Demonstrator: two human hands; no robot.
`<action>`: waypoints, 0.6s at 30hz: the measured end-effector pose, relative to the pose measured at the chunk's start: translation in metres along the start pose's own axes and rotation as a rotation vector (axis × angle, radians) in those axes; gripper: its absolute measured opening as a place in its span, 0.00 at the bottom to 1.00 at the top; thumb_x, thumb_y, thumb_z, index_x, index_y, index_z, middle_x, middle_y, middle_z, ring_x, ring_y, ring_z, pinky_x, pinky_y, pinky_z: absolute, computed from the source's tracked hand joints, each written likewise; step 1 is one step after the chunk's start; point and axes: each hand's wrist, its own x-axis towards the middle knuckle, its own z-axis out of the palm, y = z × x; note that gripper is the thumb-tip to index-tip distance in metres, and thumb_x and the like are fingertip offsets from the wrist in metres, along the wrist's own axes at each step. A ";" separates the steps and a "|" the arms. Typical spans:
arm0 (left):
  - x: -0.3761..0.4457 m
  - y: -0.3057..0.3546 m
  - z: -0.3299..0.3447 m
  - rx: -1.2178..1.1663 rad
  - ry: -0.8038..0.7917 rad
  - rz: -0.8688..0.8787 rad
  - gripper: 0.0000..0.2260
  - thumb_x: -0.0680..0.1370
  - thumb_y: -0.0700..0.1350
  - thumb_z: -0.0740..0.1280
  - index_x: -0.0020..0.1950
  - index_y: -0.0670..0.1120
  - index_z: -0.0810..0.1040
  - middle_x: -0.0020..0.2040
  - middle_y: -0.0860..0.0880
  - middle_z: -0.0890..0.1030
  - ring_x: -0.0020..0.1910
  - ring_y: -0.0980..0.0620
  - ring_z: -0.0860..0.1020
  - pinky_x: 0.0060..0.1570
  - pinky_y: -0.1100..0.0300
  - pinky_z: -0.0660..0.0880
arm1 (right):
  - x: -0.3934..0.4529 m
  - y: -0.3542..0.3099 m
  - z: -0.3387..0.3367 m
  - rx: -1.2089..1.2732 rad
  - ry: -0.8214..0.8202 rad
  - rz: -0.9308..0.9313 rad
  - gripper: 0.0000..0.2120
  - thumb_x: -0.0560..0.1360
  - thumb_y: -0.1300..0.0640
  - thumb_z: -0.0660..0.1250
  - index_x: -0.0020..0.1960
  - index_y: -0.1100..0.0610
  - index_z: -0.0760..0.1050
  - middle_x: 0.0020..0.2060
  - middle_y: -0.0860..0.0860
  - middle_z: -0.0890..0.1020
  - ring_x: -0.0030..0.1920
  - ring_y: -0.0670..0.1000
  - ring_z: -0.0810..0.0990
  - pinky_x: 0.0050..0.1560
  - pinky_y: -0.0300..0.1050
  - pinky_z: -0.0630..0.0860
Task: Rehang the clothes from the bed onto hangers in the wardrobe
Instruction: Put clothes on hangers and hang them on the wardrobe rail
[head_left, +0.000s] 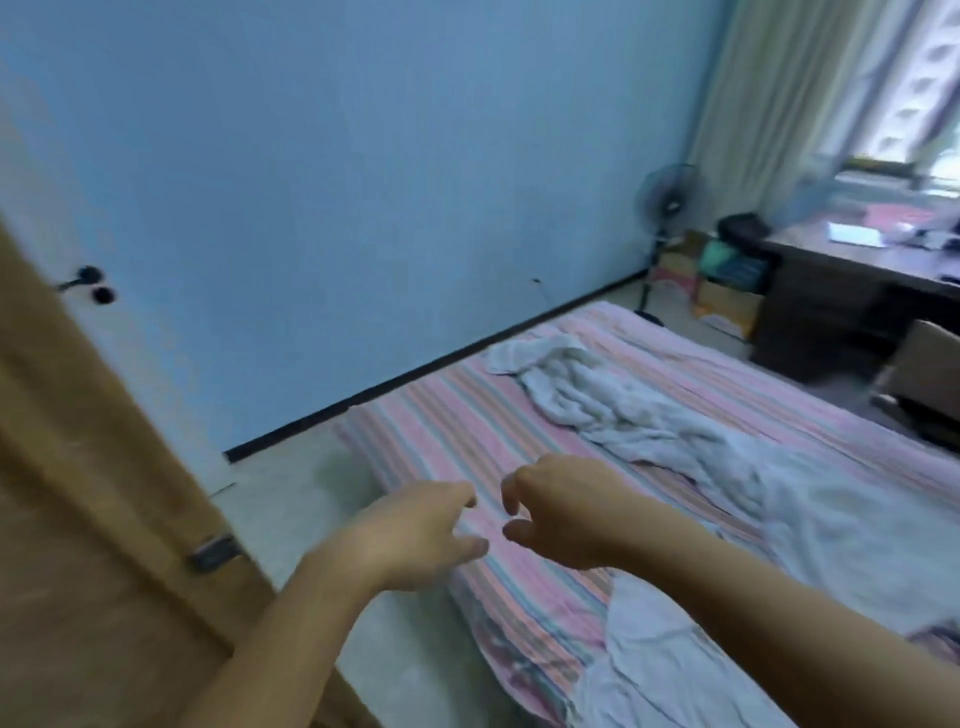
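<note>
Both bare hands reach out over the near corner of the bed with its pink-striped sheet (447, 415). The left hand (415, 525) and right hand (566, 512) hang loosely curled, each grip released and holding nothing. The crumpled white garment (613, 400) lies on the sheet beyond the right hand, apart from both; more pale cloth (670, 654) lies beneath the right forearm.

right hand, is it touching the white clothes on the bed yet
Apart. The head view shows the right hand with striped sheet visible between it and the white clothes lying farther up the bed.
</note>
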 end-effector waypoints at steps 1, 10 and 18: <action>0.014 0.013 0.003 0.016 -0.014 0.033 0.22 0.79 0.58 0.65 0.71 0.53 0.69 0.61 0.51 0.78 0.52 0.53 0.78 0.51 0.57 0.75 | -0.006 0.016 0.002 0.011 0.002 0.045 0.15 0.79 0.45 0.63 0.58 0.54 0.76 0.53 0.55 0.80 0.53 0.59 0.79 0.52 0.54 0.78; 0.132 0.130 0.041 0.174 -0.131 0.291 0.15 0.80 0.58 0.64 0.59 0.50 0.74 0.49 0.53 0.75 0.47 0.51 0.75 0.46 0.55 0.73 | -0.069 0.170 0.029 0.073 0.001 0.354 0.15 0.79 0.45 0.63 0.58 0.54 0.76 0.54 0.55 0.80 0.57 0.59 0.78 0.52 0.52 0.76; 0.237 0.222 0.092 0.266 -0.214 0.421 0.18 0.80 0.57 0.63 0.65 0.48 0.73 0.56 0.49 0.78 0.51 0.49 0.75 0.47 0.55 0.72 | -0.127 0.303 0.074 0.223 0.015 0.630 0.13 0.81 0.46 0.62 0.59 0.52 0.75 0.54 0.50 0.80 0.53 0.53 0.77 0.45 0.46 0.73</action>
